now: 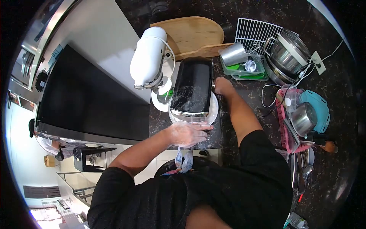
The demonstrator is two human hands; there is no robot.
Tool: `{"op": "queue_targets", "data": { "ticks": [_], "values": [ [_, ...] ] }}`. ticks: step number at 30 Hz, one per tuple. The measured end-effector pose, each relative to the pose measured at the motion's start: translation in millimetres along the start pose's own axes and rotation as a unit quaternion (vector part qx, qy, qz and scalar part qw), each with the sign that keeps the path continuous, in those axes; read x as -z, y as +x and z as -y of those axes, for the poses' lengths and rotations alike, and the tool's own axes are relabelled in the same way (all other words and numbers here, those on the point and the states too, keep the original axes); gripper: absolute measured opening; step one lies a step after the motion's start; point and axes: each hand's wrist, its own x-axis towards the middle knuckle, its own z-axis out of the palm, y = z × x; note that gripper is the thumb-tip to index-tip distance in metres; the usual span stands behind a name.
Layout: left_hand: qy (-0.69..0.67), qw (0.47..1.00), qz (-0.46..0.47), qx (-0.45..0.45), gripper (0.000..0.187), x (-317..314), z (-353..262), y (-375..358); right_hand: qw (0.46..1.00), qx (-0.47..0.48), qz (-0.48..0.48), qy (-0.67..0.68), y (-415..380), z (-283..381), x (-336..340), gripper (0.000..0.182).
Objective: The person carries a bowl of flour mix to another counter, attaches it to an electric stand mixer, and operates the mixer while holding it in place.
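Note:
A black stand mixer [192, 84], dusted with flour across its head, stands in front of me on the dark counter. Under its head a pale bowl [215, 110] shows only in part; what is inside is hidden. My left hand [186, 134], floury, lies at the near end of the mixer by the bowl's front edge, its fingers stretched to the right. At the mixer's right side, my right hand [223, 86] has its fingers curled at a small silvery knob [213, 86], mostly covered by the hand.
Left of it stands a white stand mixer [148, 57]. Wooden boards [194, 32] lean behind. Glass trays [244, 70], steel pots [284, 57], a pink basket [281, 114] and a wall socket [318, 63] with cords are on the right. A tall dark appliance [87, 95] borders the left.

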Motion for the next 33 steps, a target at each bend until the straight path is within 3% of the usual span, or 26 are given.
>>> {"op": "queue_targets", "data": {
  "ticks": [4, 8, 16, 22, 28, 33],
  "values": [
    [0.002, 1.0, 0.003, 0.001, 0.041, -3.9, 1.9, -2.5, 0.998, 0.032, -0.051, 0.032, 1.3, -4.2, -6.6, 0.023],
    [0.011, 1.0, -0.001, -0.006, 0.039, -7.3, 1.6, -3.3, 0.996, 0.001, -0.08, 0.029, -13.4, 3.1, -5.9, 0.024],
    [-0.007, 1.0, -0.001, -0.001, 0.035, 2.8, 0.7, 0.2, 0.999, 0.018, -0.048, 0.013, -8.0, 3.8, 5.0, 0.021],
    [0.036, 0.999, 0.005, -0.012, 0.034, -0.3, 0.1, -0.2, 0.995, -0.01, -0.093, 0.022, -19.2, 9.9, -3.0, 0.019],
    [-0.005, 0.999, -0.047, -0.008, 0.03, 0.0, 2.7, 1.7, 0.984, -0.001, -0.175, 0.023, -24.1, 11.8, -12.9, 0.015],
    [-0.022, 0.998, -0.063, -0.004, 0.03, -0.9, -0.2, 1.2, 0.989, -0.01, -0.149, -0.007, -21.4, 12.8, -9.0, 0.014]
  ]
}}
